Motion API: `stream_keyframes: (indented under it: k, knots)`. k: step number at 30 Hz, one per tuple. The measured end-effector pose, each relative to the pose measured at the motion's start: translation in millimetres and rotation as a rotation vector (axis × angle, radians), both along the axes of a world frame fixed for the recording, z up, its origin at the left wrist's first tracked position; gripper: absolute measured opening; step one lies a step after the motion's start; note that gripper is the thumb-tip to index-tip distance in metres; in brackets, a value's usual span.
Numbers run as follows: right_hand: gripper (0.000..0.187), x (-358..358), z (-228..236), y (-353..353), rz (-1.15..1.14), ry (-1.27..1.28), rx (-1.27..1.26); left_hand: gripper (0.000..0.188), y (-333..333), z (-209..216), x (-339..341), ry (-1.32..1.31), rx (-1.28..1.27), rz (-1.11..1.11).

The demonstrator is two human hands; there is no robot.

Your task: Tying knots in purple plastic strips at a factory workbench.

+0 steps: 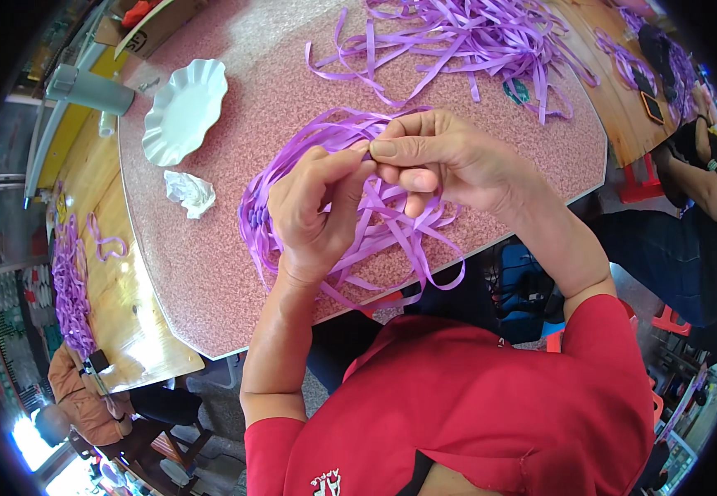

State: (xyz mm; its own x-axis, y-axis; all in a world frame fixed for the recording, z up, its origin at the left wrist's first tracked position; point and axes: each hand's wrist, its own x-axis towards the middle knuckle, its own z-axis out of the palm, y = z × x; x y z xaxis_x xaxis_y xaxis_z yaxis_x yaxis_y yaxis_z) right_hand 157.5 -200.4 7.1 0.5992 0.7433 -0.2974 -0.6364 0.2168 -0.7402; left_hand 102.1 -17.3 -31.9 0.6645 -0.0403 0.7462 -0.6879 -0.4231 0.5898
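Above the pink table, both my hands come together fingertip to fingertip. My left hand is closed in a pinch, and my right hand pinches at the same spot with thumb and forefinger, its other fingers curled. A small bit of purple ribbon seems to show between the fingertips, mostly covered by them. Below and around the hands lies a loose bundle of shiny purple ribbons, looped on the left and with strands hanging past the near table edge. Small darker purple knots or folds show at its left side.
A larger heap of purple ribbons lies at the far side. To the left are a white wavy-rimmed dish, a crumpled white tissue, a grey-green bottle and a cardboard box. Other people sit at wooden tables on both sides.
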Motion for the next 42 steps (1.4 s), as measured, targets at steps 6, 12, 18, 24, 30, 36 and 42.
stream_keyframes:
  k: [6,12,18,24,30,36,42]
  knots:
    - [0.023,-12.7,2.7,6.3,-0.075,-0.111,-0.006,0.021,2.1,-5.0,1.1,0.089,-0.179,-0.016]
    - [0.016,-25.4,4.4,8.8,-0.22,-0.455,-0.132,0.026,-2.3,1.1,-3.0,0.222,-0.322,-0.157]
    - [0.011,-30.5,5.1,11.1,-0.339,-0.629,-0.198,0.024,0.0,6.8,-11.0,0.608,-0.506,-0.337]
    - [0.012,-27.7,-6.5,10.7,-0.376,-0.921,-0.176,0.026,1.9,3.4,-7.4,0.57,-0.326,-0.36]
    - [0.016,-20.7,-3.0,7.7,-0.387,-1.229,-0.167,0.031,3.2,12.6,-13.0,0.663,-0.417,-0.395]
    - [0.019,-14.2,-4.7,6.0,-0.402,-1.482,-0.236,0.034,1.4,14.3,-11.9,0.68,-0.361,-0.339]
    - [0.021,-15.0,2.6,3.9,-0.374,-1.542,-0.254,0.03,10.0,3.7,-4.5,0.568,-0.282,-0.419]
